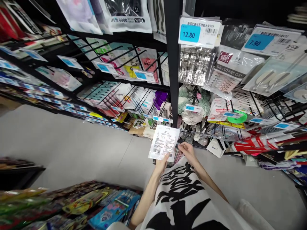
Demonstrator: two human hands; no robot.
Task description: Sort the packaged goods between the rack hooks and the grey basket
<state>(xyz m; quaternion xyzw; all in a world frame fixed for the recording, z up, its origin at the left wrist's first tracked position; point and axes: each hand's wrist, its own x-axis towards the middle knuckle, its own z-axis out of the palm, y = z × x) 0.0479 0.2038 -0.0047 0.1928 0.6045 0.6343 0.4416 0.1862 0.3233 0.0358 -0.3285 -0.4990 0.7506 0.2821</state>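
Observation:
A flat white packet (164,142) printed with small text and codes is held low in front of a black store rack. My left hand (161,164) grips its bottom edge, thumb on the front. My right hand (186,150) pinches its right edge, and below that hand some striped packets show, partly hidden. A white shirt with black lettering (182,195) covers my chest below the hands.
Black wire racks (172,64) hold hanging packets, clothes clips (195,65) and blue price tags (190,33) reading 12.80 and 7.90. Grey floor (72,143) stretches left. A display of colourful packets (96,204) lies at the lower left.

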